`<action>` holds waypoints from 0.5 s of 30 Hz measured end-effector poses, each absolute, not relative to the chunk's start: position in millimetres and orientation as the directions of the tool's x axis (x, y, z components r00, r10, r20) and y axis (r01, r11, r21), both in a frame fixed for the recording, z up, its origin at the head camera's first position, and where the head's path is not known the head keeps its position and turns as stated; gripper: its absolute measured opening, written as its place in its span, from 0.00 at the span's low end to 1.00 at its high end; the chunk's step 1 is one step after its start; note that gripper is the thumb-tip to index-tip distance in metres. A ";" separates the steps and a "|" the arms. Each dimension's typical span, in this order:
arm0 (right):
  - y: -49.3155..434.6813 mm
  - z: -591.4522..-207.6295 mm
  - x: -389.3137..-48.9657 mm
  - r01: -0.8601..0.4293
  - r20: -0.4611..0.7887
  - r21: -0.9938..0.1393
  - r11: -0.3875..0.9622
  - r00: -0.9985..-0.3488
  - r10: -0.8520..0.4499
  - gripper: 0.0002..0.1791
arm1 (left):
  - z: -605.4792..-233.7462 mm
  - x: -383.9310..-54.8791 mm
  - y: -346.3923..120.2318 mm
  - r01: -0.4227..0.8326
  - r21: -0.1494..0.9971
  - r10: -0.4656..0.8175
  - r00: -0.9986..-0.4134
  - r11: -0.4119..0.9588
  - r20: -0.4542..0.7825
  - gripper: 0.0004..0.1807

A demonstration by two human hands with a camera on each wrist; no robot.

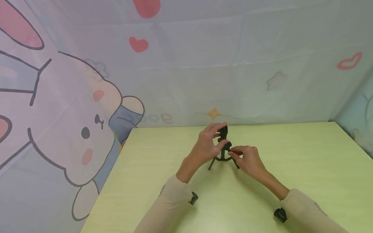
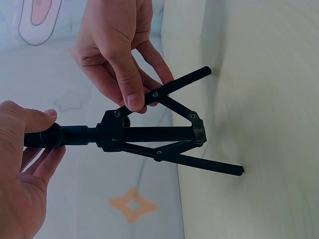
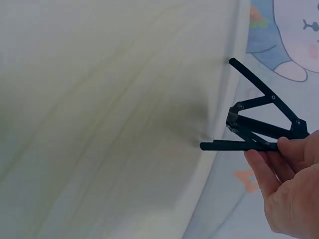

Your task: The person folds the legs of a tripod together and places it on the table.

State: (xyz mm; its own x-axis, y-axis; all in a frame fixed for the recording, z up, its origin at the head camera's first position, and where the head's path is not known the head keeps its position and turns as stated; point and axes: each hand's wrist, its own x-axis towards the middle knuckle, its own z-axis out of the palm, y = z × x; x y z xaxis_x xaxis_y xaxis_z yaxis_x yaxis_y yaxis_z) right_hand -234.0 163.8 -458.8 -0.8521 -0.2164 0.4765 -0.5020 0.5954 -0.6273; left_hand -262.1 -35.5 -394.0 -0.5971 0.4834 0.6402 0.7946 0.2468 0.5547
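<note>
A small black tripod (image 1: 223,154) stands at the far middle of the table, its legs spread. My left hand (image 1: 207,144) grips its upper part, thumb on one side and fingers on the other; in the left wrist view the thumb lies by a round knob (image 2: 52,135). One leg (image 2: 185,81) is pinched between the thumb and fingers of my right hand (image 1: 247,160). The right wrist view shows the same hand (image 3: 294,184) on that leg, with the braces and another leg (image 3: 254,79) angled outward. The tripod's top is partly covered by my left fingers.
The pale yellow-green table (image 1: 140,181) spreads around the tripod. Behind it hangs a printed cloth (image 1: 189,81) with hearts and stars, and a large rabbit (image 1: 73,123) fills the left side. Black wrist devices (image 1: 281,215) sit under the sleeves.
</note>
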 end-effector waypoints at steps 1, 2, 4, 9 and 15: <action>164.1 -458.3 -234.0 -0.504 0.469 -0.622 0.599 -0.852 -0.231 0.05 | -394.1 -261.9 -35.7 0.795 0.552 0.487 -0.597 0.252 0.637 0.31; 164.4 -457.9 -234.3 -0.508 0.465 -0.613 0.605 -0.851 -0.244 0.05 | -394.1 -261.5 -36.0 0.795 0.550 0.490 -0.597 0.257 0.635 0.31; 164.7 -457.1 -235.0 -0.521 0.465 -0.597 0.610 -0.844 -0.266 0.05 | -394.1 -261.3 -36.2 0.794 0.548 0.493 -0.599 0.262 0.631 0.31; 164.9 -455.1 -235.5 -0.556 0.494 -0.569 0.606 -0.820 -0.289 0.03 | -394.3 -262.0 -36.2 0.794 0.546 0.493 -0.599 0.267 0.631 0.31; 165.4 -454.7 -233.3 -0.542 0.502 -0.576 0.612 -0.826 -0.259 0.04 | -393.5 -262.6 -35.6 0.798 0.540 0.500 -0.594 0.267 0.630 0.31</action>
